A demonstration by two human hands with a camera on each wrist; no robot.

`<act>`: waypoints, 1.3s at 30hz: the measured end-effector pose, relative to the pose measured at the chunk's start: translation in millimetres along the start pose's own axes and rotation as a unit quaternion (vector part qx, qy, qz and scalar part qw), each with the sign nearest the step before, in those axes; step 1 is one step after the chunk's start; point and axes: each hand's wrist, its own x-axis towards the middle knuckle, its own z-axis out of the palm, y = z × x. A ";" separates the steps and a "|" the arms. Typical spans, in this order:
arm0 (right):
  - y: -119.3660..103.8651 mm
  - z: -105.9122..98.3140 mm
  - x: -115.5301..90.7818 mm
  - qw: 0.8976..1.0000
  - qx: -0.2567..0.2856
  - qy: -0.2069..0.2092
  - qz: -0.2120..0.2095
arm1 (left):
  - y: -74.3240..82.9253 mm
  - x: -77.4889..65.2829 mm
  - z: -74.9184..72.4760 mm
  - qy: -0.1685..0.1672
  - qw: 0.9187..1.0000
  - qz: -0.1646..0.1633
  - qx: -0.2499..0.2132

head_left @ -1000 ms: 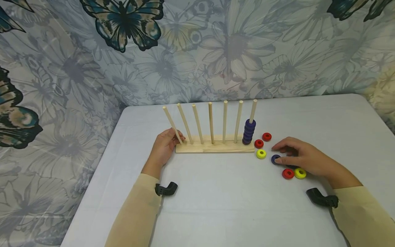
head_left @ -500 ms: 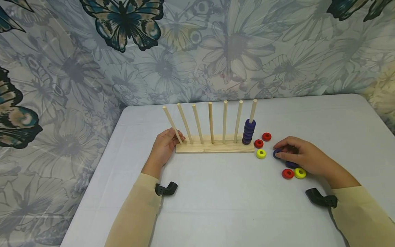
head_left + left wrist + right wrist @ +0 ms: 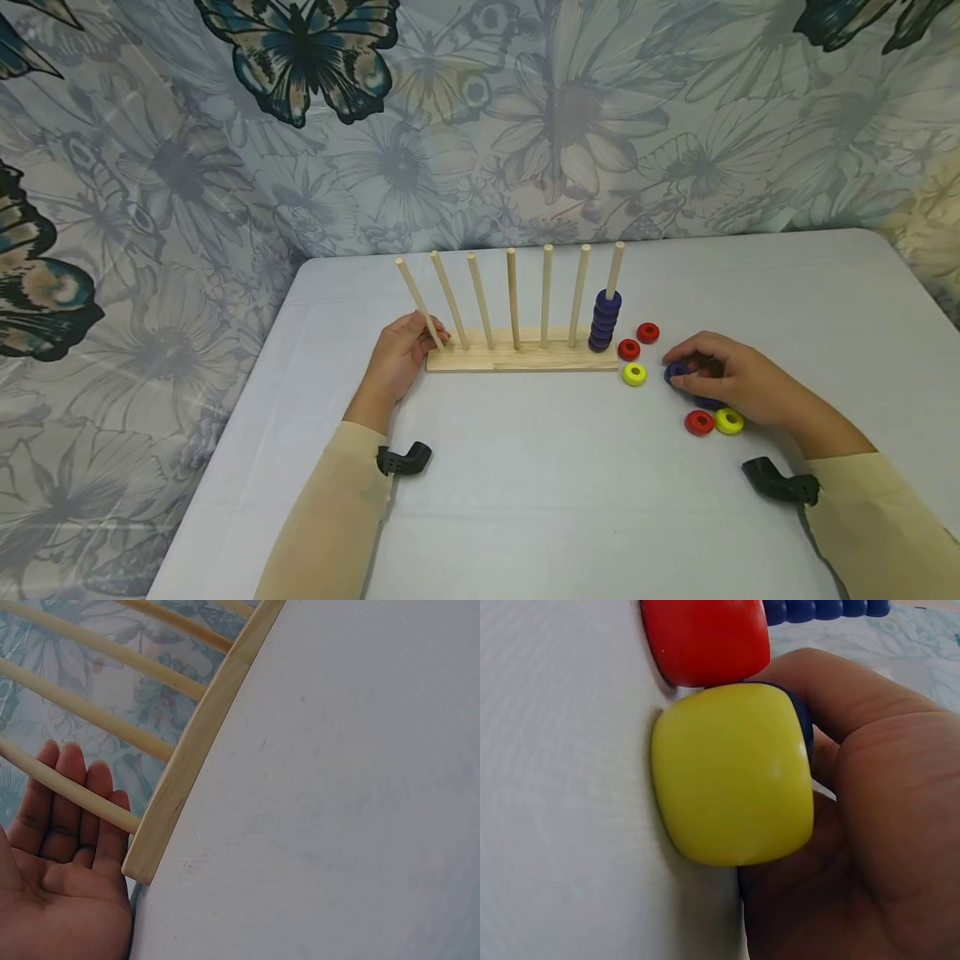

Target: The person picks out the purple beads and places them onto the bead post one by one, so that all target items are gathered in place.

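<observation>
A wooden stand (image 3: pixel 487 358) with a row of upright pegs stands mid-table. Several dark blue rings (image 3: pixel 604 321) are stacked on its rightmost peg. My left hand (image 3: pixel 401 354) is at the stand's left end, with its fingers (image 3: pixel 67 802) nearly straight behind the leftmost peg (image 3: pixel 75 791) in the left wrist view. My right hand (image 3: pixel 738 379) pinches a blue ring (image 3: pixel 674 372) between thumb and fingers, low over the table. Another blue ring (image 3: pixel 708 402) lies under that hand, partly hidden. A yellow ring (image 3: pixel 731 776) blocks much of the right wrist view.
Two red rings (image 3: pixel 648 332) and a yellow ring (image 3: pixel 633 374) lie just right of the stand. Nearer me, a red ring (image 3: pixel 699 423) sits beside a yellow ring (image 3: pixel 729 421). The white table (image 3: pixel 525 500) meets a patterned wall (image 3: pixel 450 167) behind.
The right hand has taken hold of the blue ring and shifted it slightly away from me, uncovering part of the other blue ring. My left hand and the stand have stayed put.
</observation>
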 end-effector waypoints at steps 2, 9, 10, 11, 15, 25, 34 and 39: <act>0.9 -0.1 0.2 1.000 0.000 -0.005 -0.001 | 0.1 0.1 0.3 0.000 1.000 -0.001 0.001; 2.3 0.4 0.7 1.000 -0.007 0.012 -0.002 | 0.8 -0.3 1.4 0.005 1.000 -0.004 -0.001; 2.2 0.5 0.8 1.000 -0.007 0.015 -0.001 | 0.9 -0.4 1.6 0.005 1.000 -0.004 -0.003; 1.7 0.6 0.7 1.000 -0.005 0.016 -0.001 | 1.0 -0.5 1.7 0.004 1.000 -0.004 -0.004; 0.1 1.1 -0.1 1.000 0.011 0.010 -0.005 | 2.0 -0.7 2.6 0.002 1.000 -0.003 -0.009; -6.1 5.9 1.2 1.000 -0.007 0.014 -0.021 | 0.9 -0.3 1.3 0.003 1.000 -0.003 -0.008; -13.6 7.7 1.8 0.999 -0.025 0.017 0.008 | -0.2 -0.1 -0.8 -0.001 1.000 0.001 -0.012; -13.2 8.3 1.1 0.999 -0.024 0.032 0.001 | -0.3 0.0 -0.7 -0.001 1.000 0.001 -0.014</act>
